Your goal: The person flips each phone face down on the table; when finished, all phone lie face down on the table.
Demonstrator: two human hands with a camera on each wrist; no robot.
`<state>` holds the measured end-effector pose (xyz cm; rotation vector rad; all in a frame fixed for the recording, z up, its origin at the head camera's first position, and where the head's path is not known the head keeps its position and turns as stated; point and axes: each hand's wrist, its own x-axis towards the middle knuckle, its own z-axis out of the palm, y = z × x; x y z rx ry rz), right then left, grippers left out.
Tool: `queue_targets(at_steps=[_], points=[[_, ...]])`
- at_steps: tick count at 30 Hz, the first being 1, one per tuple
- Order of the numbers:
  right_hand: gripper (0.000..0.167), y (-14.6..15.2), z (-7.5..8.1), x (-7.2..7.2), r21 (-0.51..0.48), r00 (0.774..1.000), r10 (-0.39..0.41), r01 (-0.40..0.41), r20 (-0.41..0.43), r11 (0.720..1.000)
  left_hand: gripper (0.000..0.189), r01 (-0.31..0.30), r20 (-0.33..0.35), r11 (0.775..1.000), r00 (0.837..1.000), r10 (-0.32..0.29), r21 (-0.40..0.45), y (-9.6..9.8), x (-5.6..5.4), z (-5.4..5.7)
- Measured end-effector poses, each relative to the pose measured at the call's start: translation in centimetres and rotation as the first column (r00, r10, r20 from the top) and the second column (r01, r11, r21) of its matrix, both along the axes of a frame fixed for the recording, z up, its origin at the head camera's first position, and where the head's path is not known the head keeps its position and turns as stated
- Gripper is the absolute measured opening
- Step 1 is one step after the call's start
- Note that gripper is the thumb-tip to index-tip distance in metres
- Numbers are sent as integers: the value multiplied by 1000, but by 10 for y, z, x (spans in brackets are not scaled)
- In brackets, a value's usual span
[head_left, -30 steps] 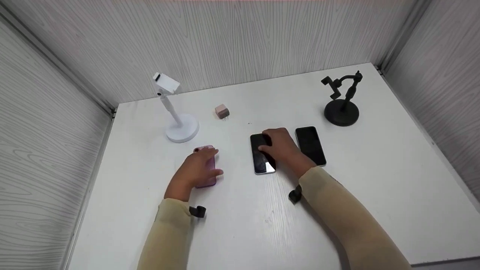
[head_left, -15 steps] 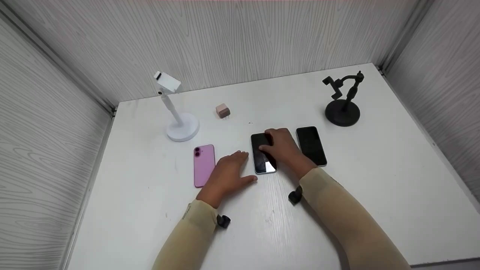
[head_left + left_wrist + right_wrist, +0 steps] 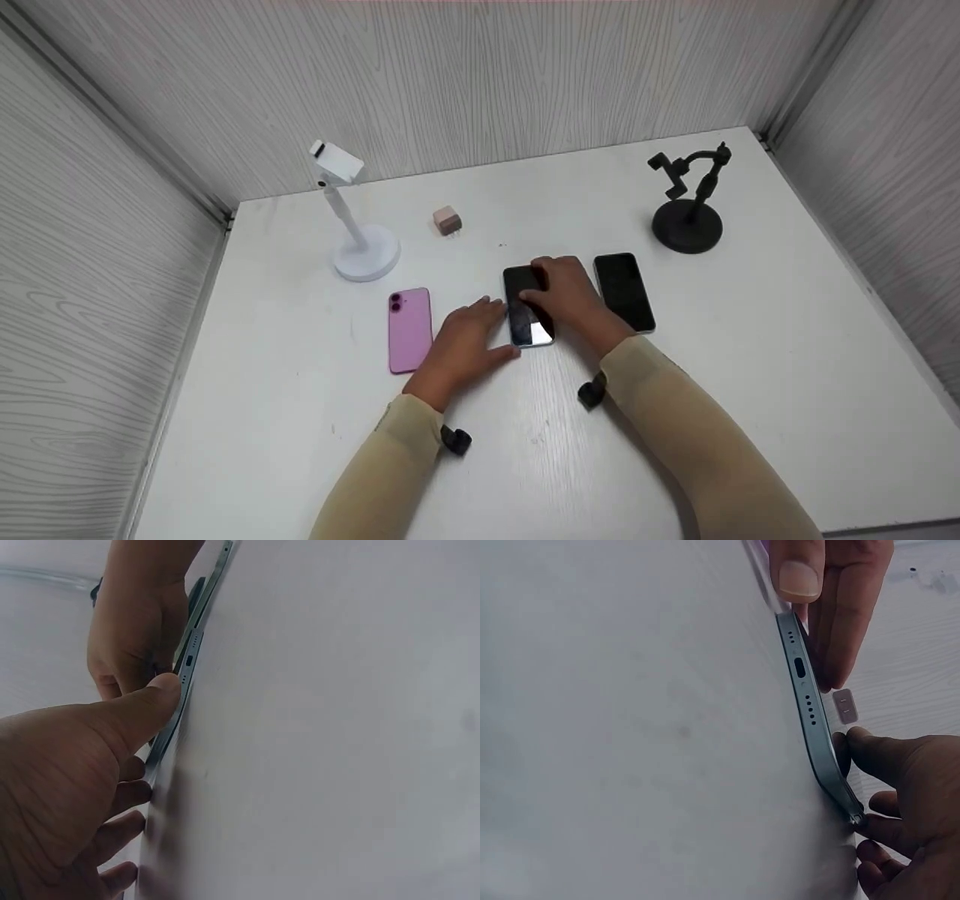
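In the head view a black-screened smartphone [image 3: 528,324] lies face up at mid-table. My right hand [image 3: 568,291] holds it from the right, thumb over the screen and fingers along its upper right edge. Extended fingers of my left hand [image 3: 466,341] come up to its left edge, with the thumb by the lower left corner. The right wrist view shows the phone's bottom edge with a charging port [image 3: 800,667]. To the left rests a pink smartphone [image 3: 409,328], camera side up. Another dark smartphone [image 3: 624,289] lies face up beyond my right wrist.
A white phone stand [image 3: 367,259] is at the back left, and a black phone stand [image 3: 688,229] at the back right. Between them lies a small pinkish charger plug [image 3: 448,220]. Grey wood-grain panels [image 3: 495,82] border the white table [image 3: 540,465].
My left hand has left the pink smartphone and moved right to the middle smartphone's left edge. My right hand keeps its hold on the middle smartphone, which stays in place.
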<state>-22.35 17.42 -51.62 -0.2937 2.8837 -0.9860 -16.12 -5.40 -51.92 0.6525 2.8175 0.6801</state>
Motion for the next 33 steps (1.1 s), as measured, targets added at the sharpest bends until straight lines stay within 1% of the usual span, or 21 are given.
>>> queue_targets(at_steps=[7, 11, 20, 26, 33], points=[[66, 0, -1, 0, -10, 1000, -3, 3, 4, 1000, 85, -13, 4, 999, 1000, 13, 34, -1, 0, -7], [65, 0, -2, -1, -4, 1000, 0, 0, -1, 1000, 84, -11, 0, 999, 1000, 11, 43, 0, -1, -10], [64, 1, -1, -1, -29, 1000, 7, -7, -5, 1000, 81, 5, -23, 999, 1000, -4, 36, 2, 0, -8], [59, 0, 0, 0, -57, 1000, 9, -9, 1, 998, 81, 8, -12, 999, 1000, -8, 43, 2, 0, -8], [54, -3, -3, -2, -112, 1000, 5, -2, 23, 994, 82, 17, -7, 1000, 1000, -17, 16, 2, -2, -7]])
